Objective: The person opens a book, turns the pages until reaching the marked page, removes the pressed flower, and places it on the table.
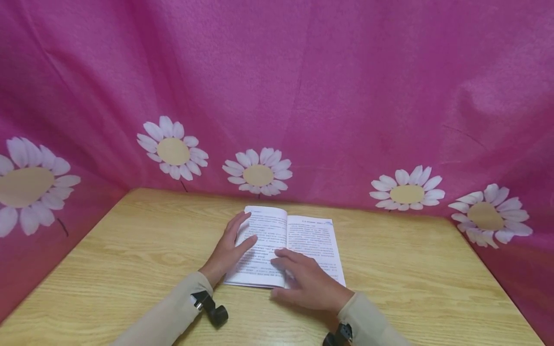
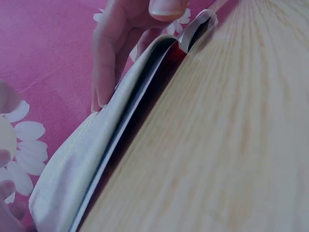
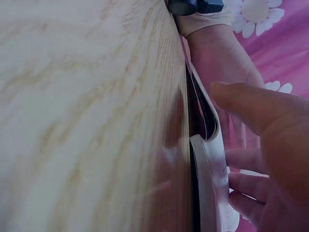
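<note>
An open book (image 1: pixel 311 236) with printed pages lies on the table. My left hand (image 1: pixel 228 247) rests over its left page, fingers along the outer edge and thumb reaching inward. Near the centre fold, my right hand (image 1: pixel 309 281) lies palm down across the lower part of the pages, its fingers spread and pointing left. In the right wrist view, the right hand (image 3: pixel 277 154) has its fingertips at the page surface, with the left hand (image 3: pixel 222 55) beyond. Seen from the left wrist, the book's page edges (image 2: pixel 91 169) bow up above its cover. Neither hand grips a page.
The book lies on a light wood-grain table (image 1: pixel 130 250). Behind and beside the table hangs a pink curtain (image 1: pixel 329 96) printed with large white daisies (image 1: pixel 258 175). A black wrist camera (image 1: pixel 216 315) is strapped over the left sleeve, another (image 1: pixel 339 334) over the right.
</note>
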A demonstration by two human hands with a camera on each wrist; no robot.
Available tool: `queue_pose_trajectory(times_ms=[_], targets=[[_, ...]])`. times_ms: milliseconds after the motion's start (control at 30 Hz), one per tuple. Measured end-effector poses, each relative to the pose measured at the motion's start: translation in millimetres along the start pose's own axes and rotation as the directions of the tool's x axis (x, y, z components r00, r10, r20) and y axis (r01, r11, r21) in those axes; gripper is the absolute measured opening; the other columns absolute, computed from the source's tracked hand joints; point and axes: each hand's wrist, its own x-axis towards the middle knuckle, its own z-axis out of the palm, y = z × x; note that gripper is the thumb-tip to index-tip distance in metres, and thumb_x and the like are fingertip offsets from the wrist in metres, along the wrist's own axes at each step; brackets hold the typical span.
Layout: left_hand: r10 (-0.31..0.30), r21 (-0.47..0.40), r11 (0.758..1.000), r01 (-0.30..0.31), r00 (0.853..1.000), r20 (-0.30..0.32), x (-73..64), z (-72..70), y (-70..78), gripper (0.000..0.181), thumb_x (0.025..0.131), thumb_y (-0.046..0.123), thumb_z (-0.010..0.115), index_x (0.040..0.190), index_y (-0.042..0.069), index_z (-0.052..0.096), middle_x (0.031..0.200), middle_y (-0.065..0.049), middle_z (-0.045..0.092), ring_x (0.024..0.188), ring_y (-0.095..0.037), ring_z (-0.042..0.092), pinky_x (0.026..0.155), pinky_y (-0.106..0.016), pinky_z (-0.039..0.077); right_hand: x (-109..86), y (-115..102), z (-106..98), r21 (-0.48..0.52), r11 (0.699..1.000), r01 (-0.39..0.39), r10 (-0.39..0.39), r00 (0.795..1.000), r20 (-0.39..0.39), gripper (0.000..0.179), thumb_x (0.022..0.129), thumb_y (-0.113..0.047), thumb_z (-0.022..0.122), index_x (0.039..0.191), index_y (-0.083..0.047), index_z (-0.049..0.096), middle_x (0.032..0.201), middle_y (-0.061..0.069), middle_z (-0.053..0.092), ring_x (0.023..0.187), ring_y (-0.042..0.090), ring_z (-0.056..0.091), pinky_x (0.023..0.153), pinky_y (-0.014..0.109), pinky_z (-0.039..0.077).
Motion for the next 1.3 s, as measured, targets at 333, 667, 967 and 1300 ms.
queue_pose_trajectory(times_ms=[333, 667, 967, 1300], targets=[[0.111, 0.204, 0.967, -0.152, 0.974, 0.198, -0.8, -0.2, -7.3, 0.082, 0.080, 0.041, 0.077, 0.150, 0.029, 0.036, 0.162, 0.001, 0.010, 0.148, -0.028, 0.005, 0.111, -0.064, 0.012, -1.3, -1.7, -2.9, -0.042, 0.999, -0.010, 0.011, 0.999, 0.040, 0.069, 0.083, -0.056, 0.068, 0.137, -0.015, 0.054, 0.149, 0.007, 0.041, 0.138, 0.026, 0.036, 0.109, 0.052, 0.032], [0.148, 0.411, 0.853, -0.322, 0.904, 0.401, -3.9, -1.0, -8.0, 0.097, 0.072, 0.060, 0.075, 0.152, 0.028, 0.032, 0.161, -0.011, 0.011, 0.147, -0.036, 0.000, 0.114, -0.059, -0.003, -0.2, -1.0, -2.6, -0.050, 0.999, -0.011, 0.014, 0.999, 0.050, 0.067, 0.083, -0.056, 0.067, 0.135, -0.015, 0.056, 0.149, 0.007, 0.041, 0.138, 0.027, 0.037, 0.109, 0.053, 0.031], [0.098, 0.483, 0.822, -0.300, 0.911, 0.400, -5.6, 2.1, -6.1, 0.097, 0.071, 0.069, 0.069, 0.152, 0.031, 0.032, 0.162, -0.008, 0.010, 0.147, -0.033, -0.001, 0.115, -0.056, -0.006, 2.7, 1.6, -7.3, 0.026, 0.999, -0.047, 0.044, 0.993, 0.109, 0.067, 0.086, -0.059, 0.063, 0.138, -0.017, 0.054, 0.151, 0.005, 0.040, 0.138, 0.024, 0.037, 0.110, 0.050, 0.031], [0.090, 0.495, 0.813, -0.307, 0.906, 0.414, -5.3, 3.4, -6.5, 0.097, 0.071, 0.071, 0.068, 0.152, 0.031, 0.031, 0.162, -0.008, 0.011, 0.147, -0.033, -0.001, 0.115, -0.056, -0.006, 1.8, 10.0, -15.7, 0.103, 0.992, -0.076, 0.068, 0.995, 0.076, 0.066, 0.087, -0.053, 0.064, 0.139, -0.014, 0.051, 0.151, 0.011, 0.038, 0.138, 0.027, 0.036, 0.110, 0.052, 0.031]])
